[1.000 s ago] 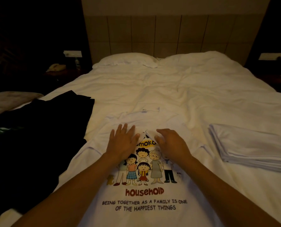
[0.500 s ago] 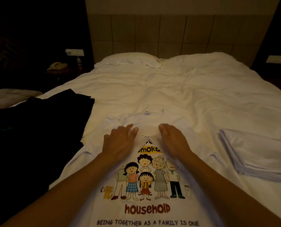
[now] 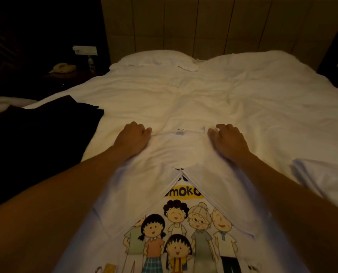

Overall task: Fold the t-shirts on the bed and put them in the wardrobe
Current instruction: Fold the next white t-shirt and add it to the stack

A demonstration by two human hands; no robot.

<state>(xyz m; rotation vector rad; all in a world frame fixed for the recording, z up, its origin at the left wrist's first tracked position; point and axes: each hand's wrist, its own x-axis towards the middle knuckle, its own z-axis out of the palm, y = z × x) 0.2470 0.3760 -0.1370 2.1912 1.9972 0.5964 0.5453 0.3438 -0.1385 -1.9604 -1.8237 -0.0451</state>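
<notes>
Hands grip the white t-shirt (image 3: 164,154) at its collar edge, left hand (image 3: 133,135) and right hand (image 3: 228,137) curled into the cloth; it lies on the bed (image 3: 203,99) beside dark clothes (image 3: 40,131).

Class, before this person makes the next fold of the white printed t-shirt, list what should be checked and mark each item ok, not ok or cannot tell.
1. Left hand at the shoulder beside the collar: ok.
2. Right hand at the other shoulder: ok.
3. Both hands actually pinching cloth: cannot tell, fingers curl out of sight.
4. White printed t-shirt has both sides folded inward over the print: ok.
5. Black garment lies beside the shirt, not on it: ok.
6. Folded white pile at the right, apart from the shirt: ok.
</notes>
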